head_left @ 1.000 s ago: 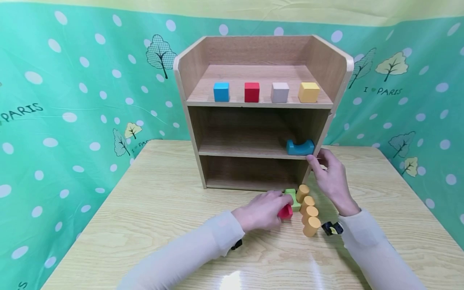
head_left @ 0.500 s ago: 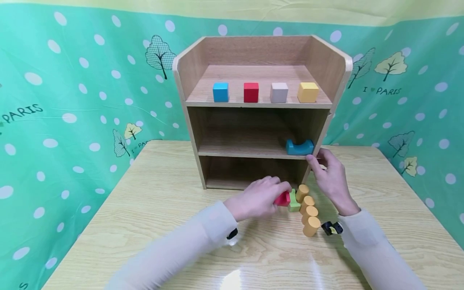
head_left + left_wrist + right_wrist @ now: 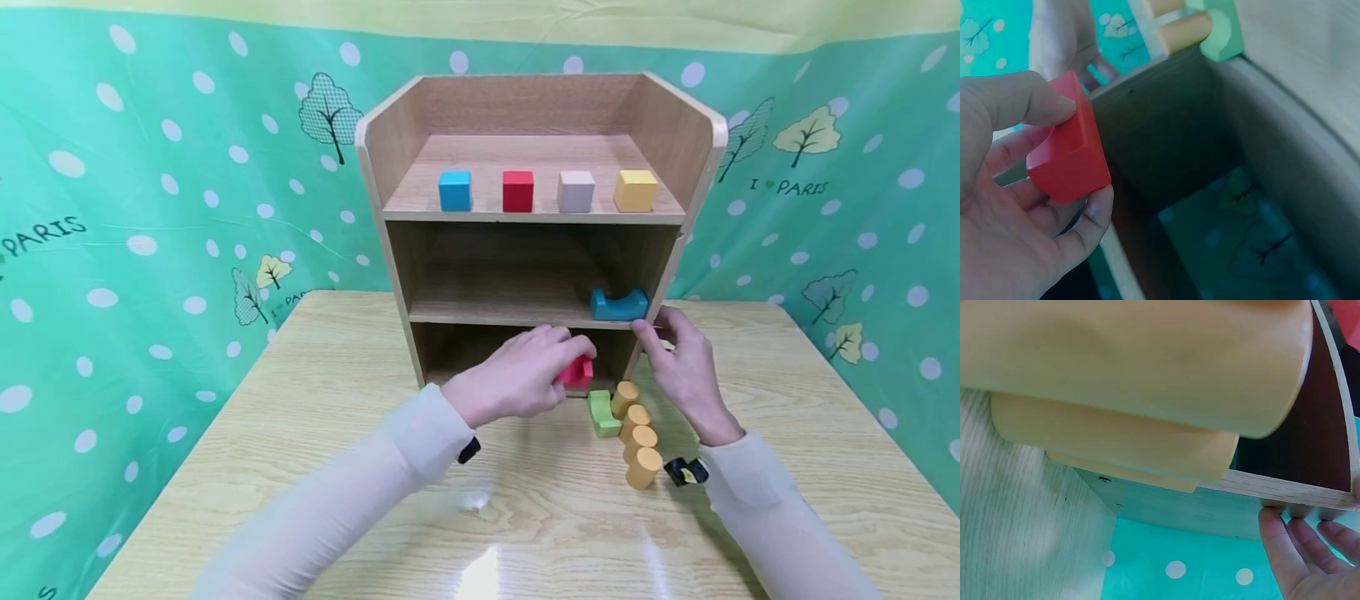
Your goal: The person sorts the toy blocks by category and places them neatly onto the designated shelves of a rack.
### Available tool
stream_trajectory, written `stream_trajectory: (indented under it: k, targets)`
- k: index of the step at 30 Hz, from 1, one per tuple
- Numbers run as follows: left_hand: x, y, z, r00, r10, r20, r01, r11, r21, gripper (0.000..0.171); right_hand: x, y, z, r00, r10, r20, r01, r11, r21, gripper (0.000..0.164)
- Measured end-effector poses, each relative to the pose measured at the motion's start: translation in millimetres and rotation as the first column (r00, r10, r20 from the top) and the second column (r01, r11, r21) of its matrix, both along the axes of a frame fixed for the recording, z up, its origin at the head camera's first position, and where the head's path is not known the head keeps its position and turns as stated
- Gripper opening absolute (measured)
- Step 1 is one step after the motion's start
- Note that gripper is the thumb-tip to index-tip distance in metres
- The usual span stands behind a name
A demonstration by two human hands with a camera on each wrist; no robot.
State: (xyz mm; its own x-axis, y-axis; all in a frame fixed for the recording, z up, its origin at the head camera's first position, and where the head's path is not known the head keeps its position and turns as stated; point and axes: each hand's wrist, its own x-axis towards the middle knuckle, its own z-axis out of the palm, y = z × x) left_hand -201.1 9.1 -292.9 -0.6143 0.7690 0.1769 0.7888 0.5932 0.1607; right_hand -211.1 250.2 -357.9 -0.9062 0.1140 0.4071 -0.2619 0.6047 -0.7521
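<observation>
My left hand (image 3: pixel 517 375) pinches a red arch block (image 3: pixel 1075 156), a rectangular piece with a rounded cut-out. Thumb and fingers hold it in front of the bottom compartment of a wooden shelf (image 3: pixel 536 104). On the shelf's right side panel is my right hand (image 3: pixel 682 367), thumb at the front edge and fingertips against the outer face. A blue arch block (image 3: pixel 619 310) rests on the middle shelf at its right end, its hollow facing up. Before the shelf's lower right corner, a green arch block (image 3: pixel 602 418) lies on the table.
Several orange wooden cylinders (image 3: pixel 643 468) stand in a row beside the green block. Along the front of the top shelf sit a blue cube (image 3: pixel 455 193), a red cube (image 3: pixel 518 193), a whitish cube (image 3: pixel 576 193) and a yellow cube (image 3: pixel 635 193). A patterned green curtain (image 3: pixel 187 192) hangs behind.
My left hand has lifted the red arch block from beside the green one and carried it up and slightly left to the bottom compartment. The right hand has stayed put.
</observation>
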Motion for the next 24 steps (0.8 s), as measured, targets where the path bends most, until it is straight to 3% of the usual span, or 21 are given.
stream_trajectory:
  k: [8,13,24]
  targets:
    - [-10.4,-5,20.0,0.999,0.033,0.024,-0.034,0.999,0.043,0.058,0.2,0,0.0,1.000,-0.001,0.001,0.001,1.000,0.002,0.055]
    - [-20.1,-6,24.2,0.998,0.040,0.048,-0.043,0.996,0.082,0.059,0.3,0,-0.3,1.000,-0.005,0.001,0.005,1.000,0.002,0.055]
    - [-35.1,-2,28.9,0.997,0.067,0.027,-0.069,0.993,0.092,0.059,0.7,0,0.0,1.000,-0.007,0.012,0.007,1.000,0.006,0.056]
